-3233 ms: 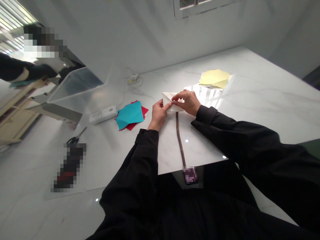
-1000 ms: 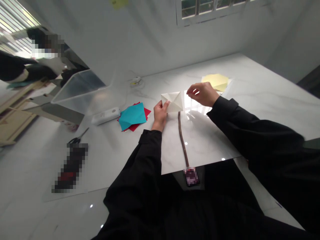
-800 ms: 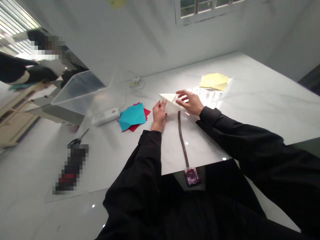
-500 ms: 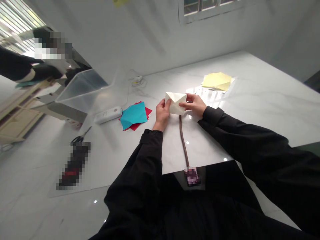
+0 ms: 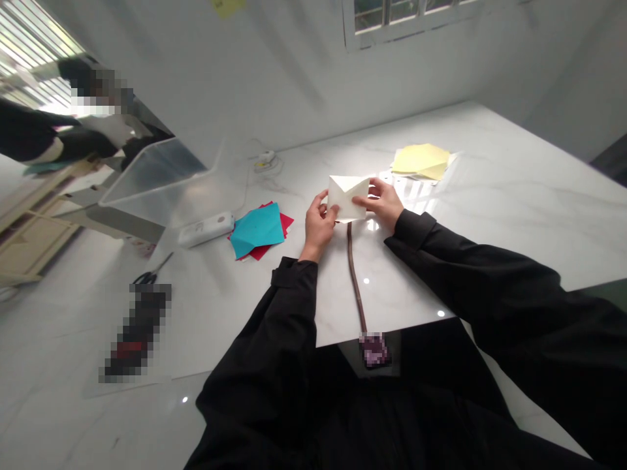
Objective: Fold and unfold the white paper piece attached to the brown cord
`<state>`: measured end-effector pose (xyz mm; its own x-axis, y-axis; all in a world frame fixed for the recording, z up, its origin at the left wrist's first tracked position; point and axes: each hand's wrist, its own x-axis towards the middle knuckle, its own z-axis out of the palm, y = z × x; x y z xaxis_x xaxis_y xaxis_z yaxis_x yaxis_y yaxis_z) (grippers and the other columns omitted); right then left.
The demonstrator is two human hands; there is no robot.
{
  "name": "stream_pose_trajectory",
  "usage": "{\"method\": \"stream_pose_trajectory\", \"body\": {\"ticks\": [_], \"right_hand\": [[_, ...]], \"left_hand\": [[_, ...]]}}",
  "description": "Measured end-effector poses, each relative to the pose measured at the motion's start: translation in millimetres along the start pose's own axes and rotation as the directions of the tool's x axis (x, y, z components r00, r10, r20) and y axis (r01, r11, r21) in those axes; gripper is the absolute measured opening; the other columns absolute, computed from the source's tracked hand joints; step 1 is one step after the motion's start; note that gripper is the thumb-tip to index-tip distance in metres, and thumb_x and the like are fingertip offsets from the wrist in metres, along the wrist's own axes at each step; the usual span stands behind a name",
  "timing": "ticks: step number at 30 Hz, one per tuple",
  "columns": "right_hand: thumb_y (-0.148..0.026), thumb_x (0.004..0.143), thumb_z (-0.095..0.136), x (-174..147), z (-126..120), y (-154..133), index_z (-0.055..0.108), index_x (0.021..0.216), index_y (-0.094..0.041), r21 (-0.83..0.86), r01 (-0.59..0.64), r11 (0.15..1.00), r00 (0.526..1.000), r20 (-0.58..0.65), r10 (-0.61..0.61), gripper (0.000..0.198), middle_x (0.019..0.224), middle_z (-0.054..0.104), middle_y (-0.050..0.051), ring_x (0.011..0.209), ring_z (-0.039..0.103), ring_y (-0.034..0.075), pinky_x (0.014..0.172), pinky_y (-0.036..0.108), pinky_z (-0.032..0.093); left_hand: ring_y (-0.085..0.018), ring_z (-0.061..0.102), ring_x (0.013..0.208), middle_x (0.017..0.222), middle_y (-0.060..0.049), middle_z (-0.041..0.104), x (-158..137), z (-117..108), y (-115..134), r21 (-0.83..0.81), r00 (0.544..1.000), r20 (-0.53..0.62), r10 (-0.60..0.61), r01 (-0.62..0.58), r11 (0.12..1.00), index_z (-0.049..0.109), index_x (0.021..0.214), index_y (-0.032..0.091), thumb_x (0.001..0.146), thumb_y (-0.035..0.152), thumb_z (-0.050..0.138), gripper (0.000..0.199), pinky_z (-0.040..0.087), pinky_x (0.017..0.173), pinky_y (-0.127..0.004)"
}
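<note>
My left hand [image 5: 318, 228] is pinching the folded cream paper [image 5: 343, 205] near its lower left corner, and my right hand [image 5: 386, 203] is clamping its right edge, thumb in front. The paper is sitting between them, by the brown strip's far end, over the white table [image 5: 337, 313]. If I am pulling unevenly, creases could skew; if a thumb is slackening, flaps could spring open.

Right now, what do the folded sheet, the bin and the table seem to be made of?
Folded sheet: matt, off-white paper, going by its crisp creases and thin flaps.
Bin: probably plastic, cloudy and see-through.
Table: glossy, white with grey veins, reflecting light; stone or a printed look-alike, I cannot tell.
</note>
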<state>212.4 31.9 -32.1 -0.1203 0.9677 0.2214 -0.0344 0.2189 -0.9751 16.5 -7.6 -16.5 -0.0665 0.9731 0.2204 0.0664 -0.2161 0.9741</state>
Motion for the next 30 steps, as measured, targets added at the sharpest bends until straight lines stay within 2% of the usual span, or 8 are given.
{"method": "stream_pose_trajectory", "body": {"ticks": [3, 5, 11, 15, 17, 20, 24, 30], "right_hand": [[-0.05, 0.057, 0.096, -6, 4, -2, 0.042, 0.162, -0.024, -0.225, 0.121, 0.967, 0.993, 0.04, -0.115, 0.121, 0.141, 0.068, 0.014, 0.109, 0.071, 0.033, 0.094, 0.05, 0.064], [-0.046, 0.059, 0.095, -9, 6, -5, 0.024, 0.172, -0.024, -0.324, 0.152, 0.934, 0.988, 0.034, -0.149, 0.136, 0.15, 0.062, 0.016, 0.11, 0.071, 0.034, 0.097, 0.05, 0.064], [-0.06, 0.084, 0.075, -7, 2, -8, 0.002, 0.176, -0.026, -0.406, 0.173, 0.898, 0.98, -0.018, -0.197, 0.122, 0.158, 0.055, 0.018, 0.103, 0.075, 0.032, 0.087, 0.047, 0.066], [-0.066, 0.082, 0.077, -5, 0, -8, -0.005, 0.176, -0.024, -0.504, 0.247, 0.828, 0.966, 0.06, -0.252, 0.131, 0.157, 0.054, 0.02, 0.123, 0.068, 0.04, 0.099, 0.057, 0.061], [-0.064, 0.078, 0.082, -5, 1, -10, -0.003, 0.176, -0.023, -0.532, 0.307, 0.789, 0.947, 0.089, -0.308, 0.136, 0.158, 0.051, 0.022, 0.136, 0.059, 0.045, 0.105, 0.065, 0.057], [-0.053, 0.077, 0.083, -8, 2, -17, 0.007, 0.176, -0.026, -0.507, 0.347, 0.79, 0.926, 0.052, -0.373, 0.128, 0.16, 0.047, 0.021, 0.143, 0.05, 0.047, 0.105, 0.066, 0.057], [-0.034, 0.078, 0.076, -11, 0, -27, 0.022, 0.173, -0.029, -0.426, 0.278, 0.861, 0.948, -0.024, -0.318, 0.109, 0.162, 0.049, 0.018, 0.132, 0.058, 0.042, 0.096, 0.056, 0.063], [-0.028, 0.081, 0.067, -12, -3, -33, 0.044, 0.162, -0.031, -0.352, 0.195, 0.915, 0.963, -0.108, -0.247, 0.085, 0.159, 0.055, 0.011, 0.123, 0.064, 0.038, 0.097, 0.053, 0.062]], "left_hand": [[-0.015, 0.064, 0.066, 0.08, -0.004, 0.071, 2, -1, 1, 0.023, 0.999, -0.052, 0.013, -0.011, 1.0, 0.073, 0.104, 0.018, 0.09, 0.051, 0.076, 0.036, 0.05, 0.055, -0.024], [-0.013, 0.059, 0.058, 0.073, -0.003, 0.066, 4, -1, 0, 0.037, 0.997, -0.074, 0.007, -0.004, 0.999, 0.071, 0.089, 0.019, 0.093, 0.053, 0.073, 0.035, 0.046, 0.051, -0.024], [-0.011, 0.056, 0.052, 0.066, 0.0, 0.061, 5, -2, -5, 0.075, 0.991, -0.137, -0.005, 0.015, 0.997, 0.065, 0.078, 0.02, 0.09, 0.06, 0.073, 0.043, 0.045, 0.05, -0.023], [-0.011, 0.056, 0.054, 0.066, 0.0, 0.063, 3, -2, -5, 0.094, 0.996, -0.082, 0.036, -0.028, 0.995, 0.068, 0.079, 0.019, 0.086, 0.065, 0.077, 0.047, 0.046, 0.051, -0.023], [-0.011, 0.056, 0.054, 0.068, -0.001, 0.066, 2, -1, -3, 0.084, 0.997, -0.054, 0.048, -0.044, 0.996, 0.069, 0.081, 0.019, 0.083, 0.066, 0.079, 0.048, 0.047, 0.051, -0.024], [-0.012, 0.058, 0.054, 0.066, -0.001, 0.066, 2, 0, 0, 0.065, 0.998, -0.046, 0.052, -0.049, 0.997, 0.071, 0.081, 0.019, 0.081, 0.067, 0.08, 0.049, 0.047, 0.051, -0.025], [-0.013, 0.058, 0.052, 0.06, -0.001, 0.062, 2, 1, 0, 0.049, 0.997, -0.061, 0.037, -0.034, 0.998, 0.068, 0.076, 0.019, 0.081, 0.067, 0.082, 0.05, 0.045, 0.05, -0.027], [-0.013, 0.062, 0.056, 0.062, 0.002, 0.058, 4, -3, -3, 0.001, 0.995, -0.096, 0.0, 0.0, 1.0, 0.065, 0.08, 0.021, 0.079, 0.066, 0.083, 0.049, 0.047, 0.052, -0.025]]}}
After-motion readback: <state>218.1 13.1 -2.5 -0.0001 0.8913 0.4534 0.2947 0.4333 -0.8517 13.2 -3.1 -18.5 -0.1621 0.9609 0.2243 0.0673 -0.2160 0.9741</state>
